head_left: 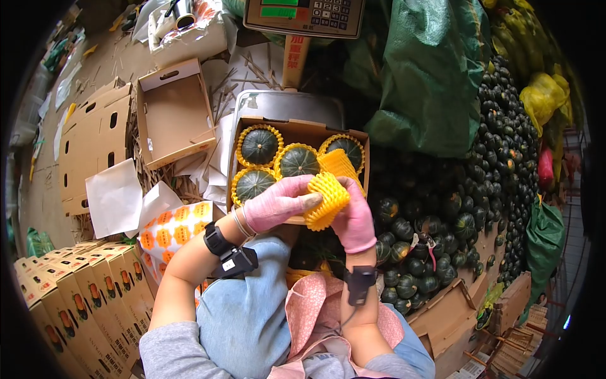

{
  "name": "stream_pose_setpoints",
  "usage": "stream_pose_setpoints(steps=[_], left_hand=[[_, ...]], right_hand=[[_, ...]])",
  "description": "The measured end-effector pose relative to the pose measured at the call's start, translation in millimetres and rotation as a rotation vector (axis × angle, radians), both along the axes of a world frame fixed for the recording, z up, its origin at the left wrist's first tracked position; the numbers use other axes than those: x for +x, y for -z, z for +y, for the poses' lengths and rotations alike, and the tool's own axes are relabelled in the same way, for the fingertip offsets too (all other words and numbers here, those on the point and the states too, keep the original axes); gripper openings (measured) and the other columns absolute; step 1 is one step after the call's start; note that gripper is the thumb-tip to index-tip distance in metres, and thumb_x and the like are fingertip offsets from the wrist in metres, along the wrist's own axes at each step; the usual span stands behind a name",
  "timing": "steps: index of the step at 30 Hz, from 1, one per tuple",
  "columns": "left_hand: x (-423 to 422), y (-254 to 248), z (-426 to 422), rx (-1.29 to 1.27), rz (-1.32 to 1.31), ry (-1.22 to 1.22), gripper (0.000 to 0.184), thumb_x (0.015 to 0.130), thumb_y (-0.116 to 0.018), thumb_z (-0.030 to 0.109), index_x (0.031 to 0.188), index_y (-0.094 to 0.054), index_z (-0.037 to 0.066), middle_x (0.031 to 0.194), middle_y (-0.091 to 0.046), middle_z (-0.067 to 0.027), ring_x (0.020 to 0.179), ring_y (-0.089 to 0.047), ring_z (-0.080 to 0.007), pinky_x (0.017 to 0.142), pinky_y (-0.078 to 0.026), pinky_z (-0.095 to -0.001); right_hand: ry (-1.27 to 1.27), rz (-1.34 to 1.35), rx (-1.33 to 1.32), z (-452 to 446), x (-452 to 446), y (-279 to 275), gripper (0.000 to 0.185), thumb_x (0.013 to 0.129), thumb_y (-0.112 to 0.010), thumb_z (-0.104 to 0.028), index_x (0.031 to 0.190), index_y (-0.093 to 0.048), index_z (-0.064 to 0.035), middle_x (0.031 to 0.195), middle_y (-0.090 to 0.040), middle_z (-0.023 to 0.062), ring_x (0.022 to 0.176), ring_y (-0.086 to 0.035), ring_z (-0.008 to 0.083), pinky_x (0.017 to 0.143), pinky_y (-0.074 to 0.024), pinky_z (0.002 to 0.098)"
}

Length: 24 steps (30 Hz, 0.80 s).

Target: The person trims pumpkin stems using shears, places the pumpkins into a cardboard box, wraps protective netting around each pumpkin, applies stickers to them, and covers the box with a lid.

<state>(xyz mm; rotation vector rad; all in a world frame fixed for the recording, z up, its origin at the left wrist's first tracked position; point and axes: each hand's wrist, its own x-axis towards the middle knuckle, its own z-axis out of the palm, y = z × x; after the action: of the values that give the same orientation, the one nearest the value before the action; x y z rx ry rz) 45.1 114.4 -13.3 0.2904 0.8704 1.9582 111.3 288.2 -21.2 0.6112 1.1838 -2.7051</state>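
Both hands wear pink gloves. My left hand (281,201) pinches the left side of a yellow foam net sleeve (326,201). At its right side, my right hand (353,218) has its fingers closed on the same sleeve. Just behind lies more folded yellow foam net (339,165), over the right part of an open cardboard box (303,126). In that box sit several dark green squashes, among them one at the back left (259,147) and one in the middle (298,162), each ringed by yellow foam net. The box rests on a metal scale platform (290,101).
An empty cardboard tray (175,112) lies to the left of the scale, near a sheet of orange stickers (173,234). Printed cartons (82,303) stand at the lower left. Loose squashes (442,234) are heaped on the right, beside a green sack (432,76).
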Motion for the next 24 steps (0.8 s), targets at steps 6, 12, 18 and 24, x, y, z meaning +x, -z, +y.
stream_pose_setpoints(steps=[6,12,18,24], left_hand=[[6,26,9,-0.147,0.189,-0.361,0.03,0.094,-0.056,0.01,0.121,-0.046,0.002,0.109,-0.059,-0.0052,0.101,-0.054,-0.01,0.091,-0.045,-0.0276],[-3,33,-18,-0.491,0.73,-0.364,0.047,0.095,-0.047,0.002,0.139,-0.031,0.004,0.127,-0.055,-0.0148,0.116,-0.051,-0.0153,0.097,-0.042,-0.0296],[4,22,-32,-0.485,1.102,-0.033,0.072,0.081,-0.074,0.024,0.138,-0.035,0.006,0.123,-0.056,-0.0165,0.116,-0.056,-0.0278,0.103,-0.039,-0.0415],[6,52,-21,-0.672,1.537,0.074,0.049,0.077,-0.072,0.02,0.122,-0.053,0.013,0.097,-0.063,-0.0047,0.102,-0.062,-0.0235,0.109,-0.027,-0.0563]], right_hand=[[0.234,0.075,0.687,-23,5,4,0.035,0.088,-0.061,-0.005,0.119,-0.044,-0.0037,0.101,-0.054,0.005,0.091,-0.054,0.0142,0.085,-0.0476,0.029],[0.077,0.586,1.593,-28,13,2,0.039,0.075,-0.066,-0.001,0.112,-0.058,-0.008,0.108,-0.058,0.0125,0.099,-0.058,0.0305,0.089,-0.0456,0.0385],[-0.515,0.662,1.588,-19,19,20,0.036,0.077,-0.062,-0.009,0.112,-0.056,-0.0059,0.096,-0.06,0.0151,0.091,-0.06,0.0328,0.082,-0.0469,0.0433],[-0.102,0.422,1.725,10,5,-3,0.036,0.074,-0.071,-0.013,0.107,-0.059,-0.0058,0.105,-0.06,0.0156,0.095,-0.059,0.0338,0.084,-0.0491,0.0407]])
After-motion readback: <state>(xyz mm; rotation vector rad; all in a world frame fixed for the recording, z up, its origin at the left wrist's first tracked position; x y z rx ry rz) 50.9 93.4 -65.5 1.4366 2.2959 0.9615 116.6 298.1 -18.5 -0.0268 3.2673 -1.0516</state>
